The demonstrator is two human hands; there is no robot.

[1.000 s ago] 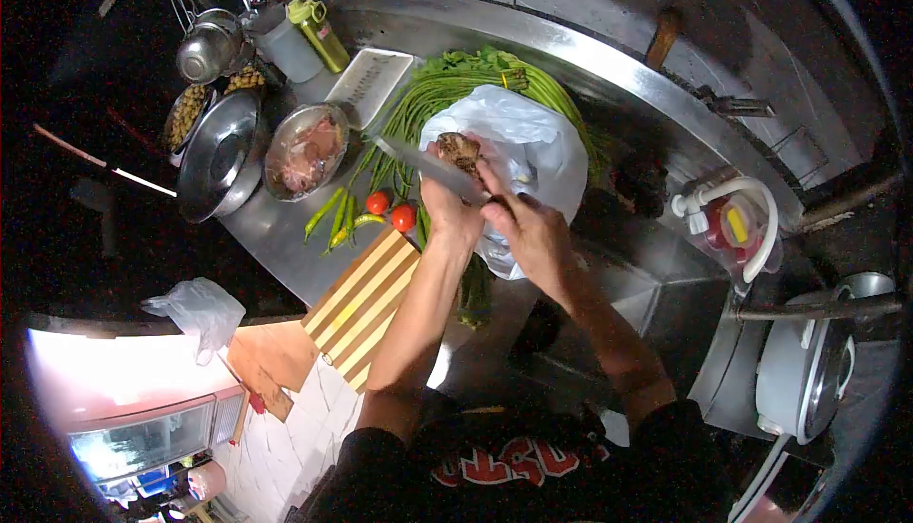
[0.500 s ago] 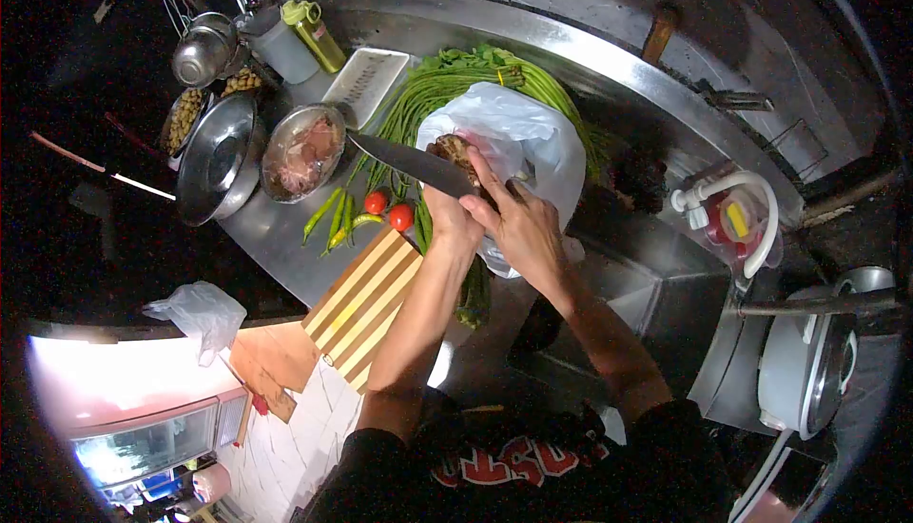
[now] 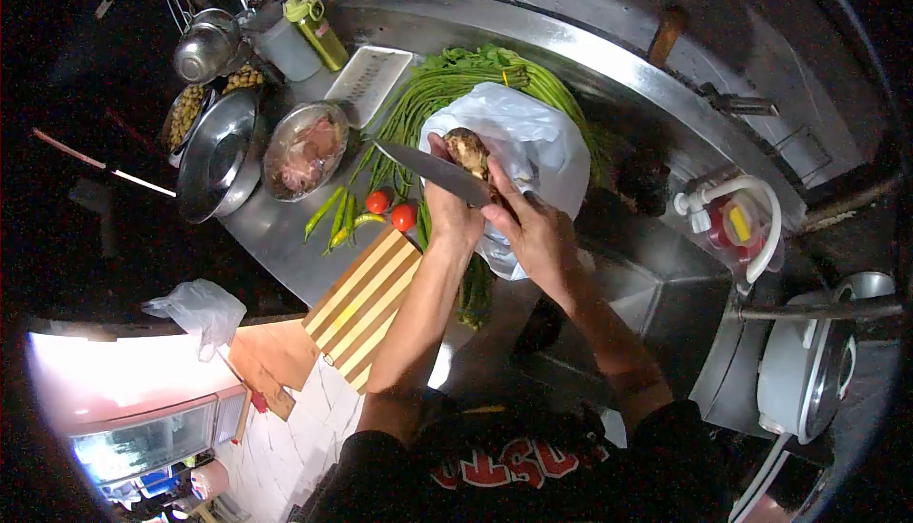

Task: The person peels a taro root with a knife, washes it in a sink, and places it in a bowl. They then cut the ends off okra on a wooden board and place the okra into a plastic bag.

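Note:
My left hand (image 3: 455, 222) is closed around a brown, rough-skinned root that looks like taro (image 3: 464, 145); a pale patch shows on its surface. My right hand (image 3: 535, 235) grips a knife (image 3: 426, 167), its handle mostly hidden in the fingers. The broad blade points up and left, crossing in front of my left palm just below the root. Beneath both hands lies an open white plastic bag (image 3: 556, 157), its contents mostly hidden. Long green beans (image 3: 404, 109) curve around the bag's far side.
Two tomatoes (image 3: 403, 218) and green chillies (image 3: 340, 219) lie beside a striped cutting board (image 3: 366, 304). Left are a bowl of raw meat (image 3: 306, 152) and a metal basin (image 3: 195, 176). A white tray (image 3: 371, 86) lies behind; a sink (image 3: 618, 285) is on the right.
The knife and my right hand have shifted slightly right and down. The root has turned in my left hand, showing more of its pale patch.

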